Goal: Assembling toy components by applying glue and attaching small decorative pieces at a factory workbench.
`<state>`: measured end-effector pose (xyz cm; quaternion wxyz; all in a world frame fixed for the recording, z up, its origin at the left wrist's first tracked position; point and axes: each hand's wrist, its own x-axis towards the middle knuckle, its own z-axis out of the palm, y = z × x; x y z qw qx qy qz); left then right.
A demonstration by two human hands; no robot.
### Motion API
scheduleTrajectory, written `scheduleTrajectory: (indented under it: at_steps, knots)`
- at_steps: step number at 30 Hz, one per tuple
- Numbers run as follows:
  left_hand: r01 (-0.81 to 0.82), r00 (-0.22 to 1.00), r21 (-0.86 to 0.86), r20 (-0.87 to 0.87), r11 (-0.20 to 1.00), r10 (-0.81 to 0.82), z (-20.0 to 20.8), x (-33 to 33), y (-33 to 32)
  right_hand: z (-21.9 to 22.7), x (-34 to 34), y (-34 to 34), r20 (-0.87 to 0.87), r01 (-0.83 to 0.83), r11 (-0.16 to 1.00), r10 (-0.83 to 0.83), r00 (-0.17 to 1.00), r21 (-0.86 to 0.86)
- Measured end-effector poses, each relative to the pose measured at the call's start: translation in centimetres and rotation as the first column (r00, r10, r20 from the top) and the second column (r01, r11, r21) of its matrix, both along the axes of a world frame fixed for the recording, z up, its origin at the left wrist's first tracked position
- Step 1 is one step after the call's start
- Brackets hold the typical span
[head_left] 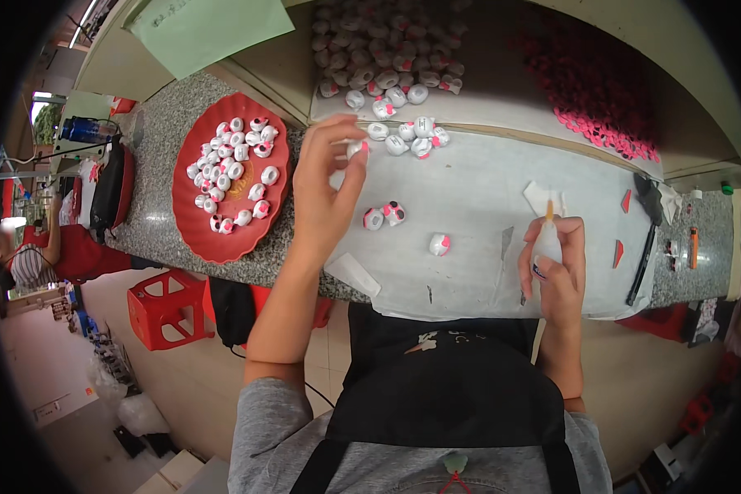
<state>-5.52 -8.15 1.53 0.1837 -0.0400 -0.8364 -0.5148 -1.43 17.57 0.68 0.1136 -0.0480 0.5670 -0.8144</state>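
My left hand [325,177] is raised over the back left of the white-covered worktop, its thumb and fingers closed around a small white ball [356,150] with a pink patch. In my right hand [561,276] is a white squeeze bottle [547,244], its narrow orange tip pointing up and away from me. Between the hands, a white ball with dark and pink parts [394,213] lies beside another ball [373,218]. Closer to me rests a single ball with a pink patch [440,244]. Several more balls [422,127] sit along the shelf's front edge.
A red scalloped plate [191,210] of balls stands left. Behind, the shelf holds a ball heap [387,41] and pink pieces [593,107]. White scraps [354,274], a slim black tool [640,267] and an orange stick [694,247] lie about. A red stool [169,309] and another person [37,255] are left.
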Motion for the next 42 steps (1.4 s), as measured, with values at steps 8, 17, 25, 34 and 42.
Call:
scheduleTrajectory:
  at_steps: [8, 17, 25, 34, 42]
  knots:
    - [-0.032, 0.846, 0.94, 0.206, 0.339, -0.492, -0.2, 3.6, 7.4, 3.1, 0.5, 0.3, -0.083, 0.245, 0.957, -0.235, 0.968, 0.156]
    - [0.109, 0.841, 0.938, 0.09, 0.33, -0.534, -1.1, 4.9, 9.9, 3.0, 1.0, 0.6, -0.189, 0.451, 0.874, -0.481, 0.856, -0.183]
    - [0.129, 0.881, 0.926, 0.057, 0.355, -0.469, -0.9, 5.7, 10.0, 2.9, 2.2, -0.3, -0.68, 0.527, 0.844, -0.328, 0.656, 0.1]
    - [0.157, 0.878, 0.917, 0.04, 0.366, -0.477, -1.0, 5.8, 9.6, 2.8, 2.7, -0.9, -0.738, 0.494, 0.861, -0.257, 0.624, 0.118]
    - [0.158, 0.873, 0.91, 0.052, 0.384, -0.484, -1.2, 5.7, 9.6, 3.1, 2.4, -0.9, -0.758, 0.441, 0.88, -0.165, 0.631, 0.176]
